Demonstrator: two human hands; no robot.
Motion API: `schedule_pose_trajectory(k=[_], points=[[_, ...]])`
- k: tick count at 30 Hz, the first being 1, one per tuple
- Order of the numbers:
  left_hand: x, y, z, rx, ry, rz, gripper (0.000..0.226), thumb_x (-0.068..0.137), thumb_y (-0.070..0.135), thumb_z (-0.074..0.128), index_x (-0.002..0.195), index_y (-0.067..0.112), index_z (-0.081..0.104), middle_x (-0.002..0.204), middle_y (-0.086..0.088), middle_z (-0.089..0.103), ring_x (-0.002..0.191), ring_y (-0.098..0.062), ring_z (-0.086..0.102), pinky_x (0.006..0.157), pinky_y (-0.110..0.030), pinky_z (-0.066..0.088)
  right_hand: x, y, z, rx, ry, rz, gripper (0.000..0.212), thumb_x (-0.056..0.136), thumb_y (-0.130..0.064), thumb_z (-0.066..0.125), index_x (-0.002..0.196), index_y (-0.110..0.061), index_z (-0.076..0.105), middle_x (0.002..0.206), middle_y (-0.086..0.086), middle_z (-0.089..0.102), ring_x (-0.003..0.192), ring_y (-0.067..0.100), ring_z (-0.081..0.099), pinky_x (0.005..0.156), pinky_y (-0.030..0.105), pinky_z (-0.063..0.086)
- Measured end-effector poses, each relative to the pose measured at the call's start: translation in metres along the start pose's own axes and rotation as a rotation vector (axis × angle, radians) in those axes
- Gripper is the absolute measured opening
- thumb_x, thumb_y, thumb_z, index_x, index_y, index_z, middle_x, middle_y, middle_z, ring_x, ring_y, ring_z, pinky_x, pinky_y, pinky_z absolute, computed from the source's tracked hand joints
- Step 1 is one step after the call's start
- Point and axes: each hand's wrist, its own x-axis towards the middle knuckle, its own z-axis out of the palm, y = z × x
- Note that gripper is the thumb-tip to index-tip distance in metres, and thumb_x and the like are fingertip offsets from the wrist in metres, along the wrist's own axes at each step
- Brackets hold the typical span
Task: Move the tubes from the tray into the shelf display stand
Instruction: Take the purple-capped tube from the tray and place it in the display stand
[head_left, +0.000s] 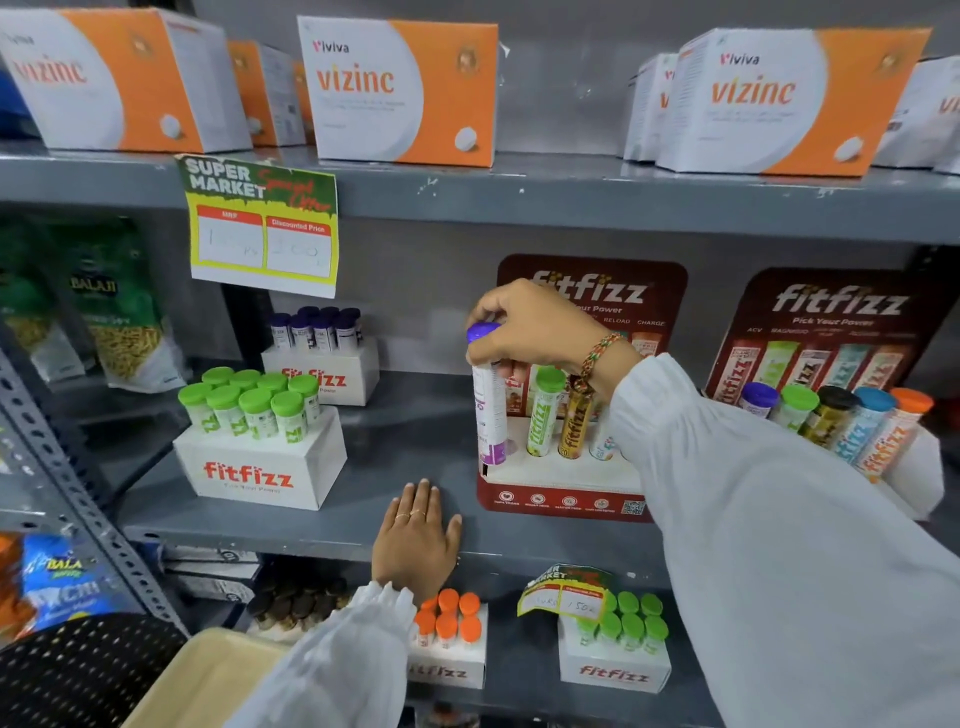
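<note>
We hold the purple-capped tube (488, 400) in the right hand (535, 332), fingers closed around its cap and upper body. The tube stands upright with its foot at the leftmost slot of the red display stand (561, 501), near the stand's front-left corner; whether it is fully seated we cannot tell. The left hand (415, 535) lies flat and open, holding nothing, palm down on the grey shelf (405, 431) at its front edge, just left of the stand.

In our judgement, the step in hand is seating this tube. To do it well:

1. Keep the tube vertical. A tilt would likely catch the foot on the slot rim.
2. Press straight down from the cap until the tube stops, then compare its cap height with the green-capped tube (543, 410) and the gold tube (574, 421) in the adjacent slots to its right.
3. Keep the wrist and sleeve clear of those 2 neighbours while releasing; the sleeve already passes close over that end of the row.
4. If the stand slides, move the left hand against its front-left corner.

The beige tray (208, 680) sits at the lower left, below the shelf; its visible part shows no tubes, so this may be the last one.
</note>
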Motion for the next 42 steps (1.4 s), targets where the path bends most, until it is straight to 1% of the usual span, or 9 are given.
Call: schedule_pose_trajectory(k=[7,12,15,21,24,28,32,38,42], points=[[0.000,-0.001,-0.001,-0.001,-0.002,0.010,0.061,0.098,0.047,0.010,0.148,0.012,0.011,0.157,-0.004,0.008,0.143,-0.020,0.003,0.115,-0.033,0.001,0.001,0.000,0.004,-0.051,-0.011,0.017,0.018,0.087,-0.029,0.065,0.082,-0.013,0.060,0.080,0.012,0.071,0.049,0.015,0.060,0.034,0.010,0.041],[0.000,-0.001,-0.001,-0.003,-0.010,0.014,0.062,0.098,0.048,0.010,0.149,0.013,0.011,0.157,-0.004,0.008,0.143,-0.021,0.003,0.114,-0.033,0.001,0.001,-0.001,0.002,-0.186,0.100,-0.044,0.025,0.083,-0.022,0.065,0.102,-0.006,0.069,0.105,0.010,0.071,0.094,0.019,0.059,0.076,0.029,0.052],[0.000,0.000,-0.002,-0.005,-0.014,0.020,0.062,0.098,0.048,0.010,0.149,0.012,0.010,0.157,-0.004,0.008,0.143,-0.021,0.003,0.114,-0.033,0.001,-0.001,-0.004,0.000,-0.228,0.061,-0.072,0.024,0.079,-0.021,0.069,0.095,-0.005,0.074,0.096,0.009,0.074,0.081,0.014,0.059,0.070,0.026,0.049],[0.000,-0.002,-0.002,0.016,-0.004,0.034,0.062,0.098,0.048,0.009,0.149,0.012,0.011,0.157,-0.005,0.009,0.143,-0.022,0.004,0.114,-0.033,0.003,-0.004,-0.001,-0.003,-0.330,0.009,-0.079,0.029,0.082,-0.024,0.069,0.107,-0.009,0.070,0.107,0.007,0.069,0.094,0.015,0.049,0.086,0.034,0.051],[0.000,-0.001,-0.001,0.013,-0.009,0.030,0.063,0.097,0.049,0.008,0.149,0.013,0.010,0.157,-0.005,0.007,0.143,-0.022,0.003,0.114,-0.033,0.001,-0.006,-0.004,-0.002,-0.366,-0.007,-0.079,0.027,0.086,-0.022,0.066,0.110,-0.010,0.067,0.106,0.008,0.066,0.092,0.020,0.060,0.081,0.032,0.053],[0.000,-0.002,0.000,0.013,-0.011,0.026,0.063,0.097,0.050,0.007,0.149,0.014,0.008,0.157,-0.004,0.005,0.143,-0.022,0.002,0.114,-0.034,0.002,-0.007,-0.008,0.001,-0.307,-0.038,-0.080,0.017,0.084,-0.013,0.063,0.098,-0.010,0.070,0.088,0.004,0.066,0.063,0.013,0.060,0.063,0.026,0.054],[0.000,-0.002,0.000,0.016,-0.004,0.028,0.063,0.097,0.049,0.008,0.149,0.013,0.009,0.157,-0.005,0.006,0.143,-0.022,0.002,0.114,-0.033,0.000,-0.004,-0.004,0.004,-0.313,-0.044,-0.102,0.014,0.085,-0.012,0.061,0.096,-0.010,0.070,0.091,0.000,0.064,0.089,0.019,0.063,0.081,0.035,0.055],[-0.001,-0.002,0.001,0.024,-0.006,0.020,0.066,0.094,0.051,-0.001,0.149,0.014,0.008,0.157,-0.004,0.006,0.143,-0.022,0.002,0.113,-0.033,0.000,0.002,0.004,-0.006,-0.373,-0.001,-0.081,0.029,0.083,-0.023,0.064,0.107,-0.007,0.067,0.107,0.012,0.068,0.094,0.022,0.060,0.079,0.031,0.050],[0.001,0.000,-0.001,0.048,-0.017,0.033,0.073,0.090,0.054,-0.010,0.149,0.013,0.005,0.157,-0.005,0.004,0.143,-0.022,0.000,0.113,-0.033,-0.002,0.006,0.014,-0.013,-0.402,0.074,-0.029,0.033,0.086,-0.027,0.060,0.114,-0.010,0.065,0.118,0.011,0.062,0.115,0.026,0.047,0.093,0.034,0.043]])
